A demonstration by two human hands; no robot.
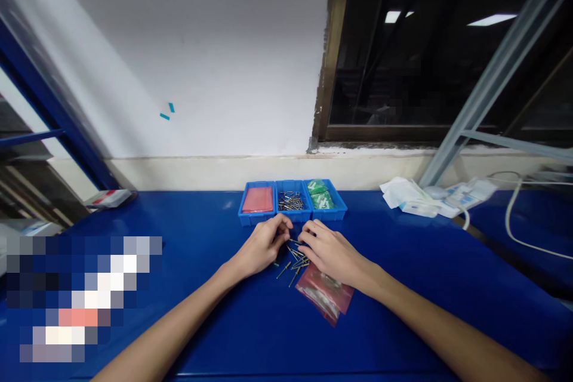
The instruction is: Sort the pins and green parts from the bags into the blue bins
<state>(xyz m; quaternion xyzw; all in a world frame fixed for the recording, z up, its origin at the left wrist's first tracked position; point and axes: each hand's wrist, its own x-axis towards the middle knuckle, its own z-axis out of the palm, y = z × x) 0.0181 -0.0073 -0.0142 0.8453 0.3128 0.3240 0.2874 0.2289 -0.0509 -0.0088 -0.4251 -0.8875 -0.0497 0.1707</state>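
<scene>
Several thin metal rivet-like pins (295, 255) lie loose on the blue table between my hands. My left hand (264, 245), fingers curled and pressed together, is at their left; what it pinches, if anything, is too small to name. Over their right side is my right hand (329, 250), palm down, its fingers bent and somewhat apart. Red plastic bags (324, 295) with something inside lie partly under my right hand. Beyond both hands stand three joined blue bins: red bags (258, 199) at left, metal pins (290, 201) in the middle, green packets (321, 196) at right.
The blue table (201, 322) reaches back to the wall. White papers or packaging (414, 198) and a white cable (514, 227) lie at the right. At the back left is a white and red box (108, 198). Metal frames rise at both sides. A pixelated patch hides the lower left.
</scene>
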